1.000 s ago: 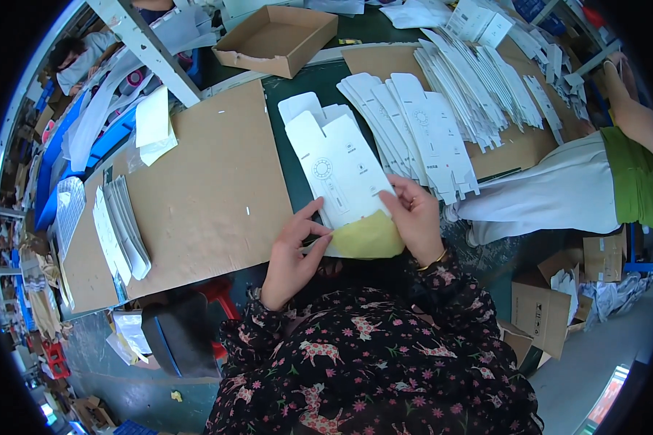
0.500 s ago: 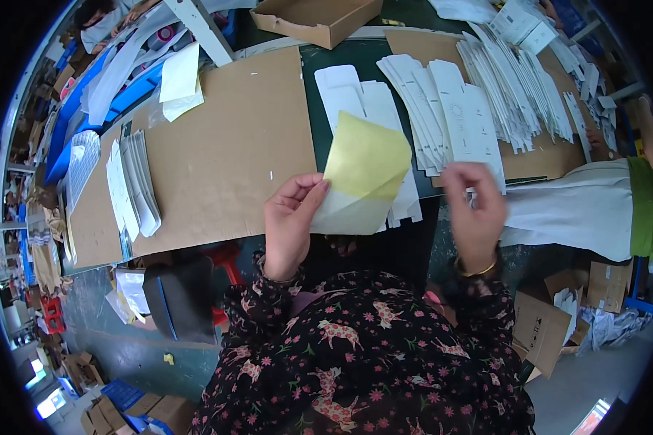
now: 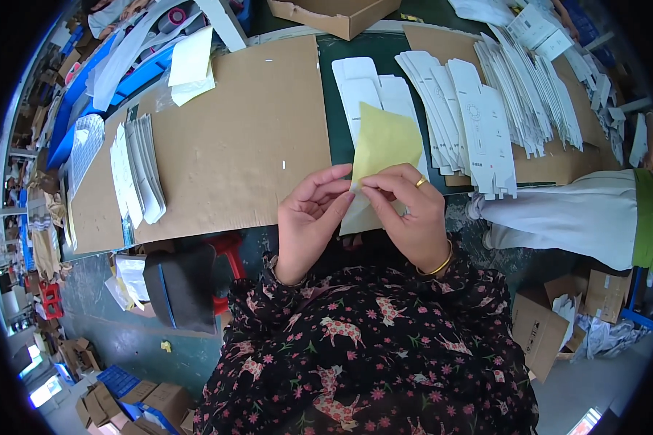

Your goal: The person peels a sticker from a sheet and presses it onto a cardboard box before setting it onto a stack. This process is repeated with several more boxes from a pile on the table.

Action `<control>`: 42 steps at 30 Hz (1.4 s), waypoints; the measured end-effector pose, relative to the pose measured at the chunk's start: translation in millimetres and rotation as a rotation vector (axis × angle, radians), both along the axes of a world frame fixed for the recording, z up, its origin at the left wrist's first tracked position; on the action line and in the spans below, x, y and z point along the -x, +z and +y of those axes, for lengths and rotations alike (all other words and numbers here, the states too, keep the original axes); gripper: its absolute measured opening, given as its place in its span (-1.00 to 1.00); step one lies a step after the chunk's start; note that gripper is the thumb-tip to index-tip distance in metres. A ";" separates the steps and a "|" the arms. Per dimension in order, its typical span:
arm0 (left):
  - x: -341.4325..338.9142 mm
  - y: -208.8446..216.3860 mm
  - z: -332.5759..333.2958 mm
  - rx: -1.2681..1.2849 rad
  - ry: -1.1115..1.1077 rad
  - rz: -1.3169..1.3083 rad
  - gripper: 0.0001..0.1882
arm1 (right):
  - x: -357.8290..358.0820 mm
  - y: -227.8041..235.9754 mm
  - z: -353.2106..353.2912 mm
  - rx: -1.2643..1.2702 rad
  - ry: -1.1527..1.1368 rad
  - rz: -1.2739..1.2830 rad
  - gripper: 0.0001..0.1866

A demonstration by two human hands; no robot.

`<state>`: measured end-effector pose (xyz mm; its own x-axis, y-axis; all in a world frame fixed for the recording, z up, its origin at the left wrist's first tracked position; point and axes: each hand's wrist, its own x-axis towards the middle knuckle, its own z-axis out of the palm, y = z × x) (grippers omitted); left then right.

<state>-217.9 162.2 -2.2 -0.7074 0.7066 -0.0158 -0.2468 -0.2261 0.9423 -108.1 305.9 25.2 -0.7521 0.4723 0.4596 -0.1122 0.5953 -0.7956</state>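
Close in front of me, a thin sheet (image 3: 387,139), yellow on its upper part and paler below, is held up tilted. Its left edge sits between the thumb and fingers of my left hand (image 3: 308,225). My right hand (image 3: 419,225), with a ring and a bracelet, pinches the sheet low down, beside my left thumb. The fingers cover part of it there. Behind the sheet, flat white cartons (image 3: 357,71) lie on the dark green table (image 3: 331,48).
A fanned row of flat white cartons (image 3: 490,130) lies to the right, with more stacked beyond. A small carton stack (image 3: 139,167) rests on brown cardboard (image 3: 239,138) at left, near pale yellow sheets (image 3: 191,61). Another person's pale garment (image 3: 569,214) is at the right.
My right hand has come left from beside the cartons to pinch the sheet. The view has shifted slightly, and my left hand keeps hold of the sheet's edge.
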 end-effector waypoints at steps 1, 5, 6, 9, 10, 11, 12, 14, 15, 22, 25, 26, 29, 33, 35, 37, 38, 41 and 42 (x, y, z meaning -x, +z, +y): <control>0.6 0.5 -0.3 0.012 -0.004 0.043 -0.57 | 0.5 0.5 -0.2 -0.003 0.001 -0.006 -0.83; -1.0 5.5 0.1 0.081 -0.006 0.170 -0.50 | 2.2 0.9 -1.1 -0.044 -0.007 -0.016 -0.82; -0.9 5.8 0.4 0.081 -0.006 0.169 -0.50 | 2.7 1.0 -1.2 -0.062 -0.011 -0.017 -0.82; -0.7 6.0 1.1 0.118 0.014 0.365 -0.47 | 3.5 1.6 1.4 -0.112 -0.001 -0.026 -0.82; -0.1 5.7 1.6 0.118 0.015 0.364 -0.47 | 4.0 1.9 2.4 -0.137 0.004 -0.030 -0.82; 0.6 5.2 2.1 0.125 0.014 0.389 -0.47 | 4.6 2.1 2.8 -0.137 0.005 -0.032 -0.82; 1.4 4.4 2.6 0.133 0.013 0.413 -0.47 | 5.0 2.1 3.1 -0.104 0.011 -0.035 -0.83; 2.9 3.8 3.7 0.139 0.013 0.438 -0.47 | 6.2 3.2 3.7 -0.042 0.024 -0.038 -0.83; 3.9 4.0 4.2 0.136 0.012 0.459 -0.47 | 7.1 4.5 4.1 -0.044 0.024 -0.038 -0.83; 8.5 5.1 7.6 0.120 0.018 0.573 -0.45 | 8.4 7.7 12.6 -0.136 0.050 -0.077 -0.86; 10.1 5.0 9.1 0.104 0.008 0.579 -0.46 | 9.6 6.4 13.9 -0.109 0.060 -0.060 -0.86; 10.1 5.0 9.3 0.104 0.009 0.579 -0.46 | 10.1 6.3 14.1 -0.096 0.066 -0.051 -0.86; 9.0 3.7 11.3 0.106 0.011 0.532 -0.48 | 10.3 6.8 14.2 -0.050 0.073 -0.065 -0.88; 10.1 0.4 16.4 0.149 0.023 0.374 -0.51 | 9.0 17.7 23.6 0.022 0.037 -0.118 -0.91; 17.3 -6.9 18.5 0.120 -0.014 0.531 -0.53 | 10.8 22.7 38.6 0.043 0.021 -0.134 -0.92; 22.6 -12.9 19.7 0.064 -0.098 0.836 -0.56 | 17.7 27.1 66.0 0.054 -0.060 -0.060 -0.94; 21.6 -14.5 19.7 0.062 -0.097 0.839 -0.56 | 24.1 27.4 78.8 0.051 -0.060 -0.058 -0.94; 12.5 -19.1 24.0 0.151 -0.290 0.910 -0.61 | 49.4 21.1 112.1 0.051 -0.029 -0.181 -0.92; 9.4 -23.8 26.4 0.146 -0.287 0.913 -0.61 | 59.2 10.9 117.4 0.053 0.041 -0.235 -0.90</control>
<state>-227.3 188.6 -26.0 -0.2920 0.8889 0.3531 0.5664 -0.1368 0.8127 -167.3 423.3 36.0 -0.8545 0.4582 0.2446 0.0567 0.5505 -0.8329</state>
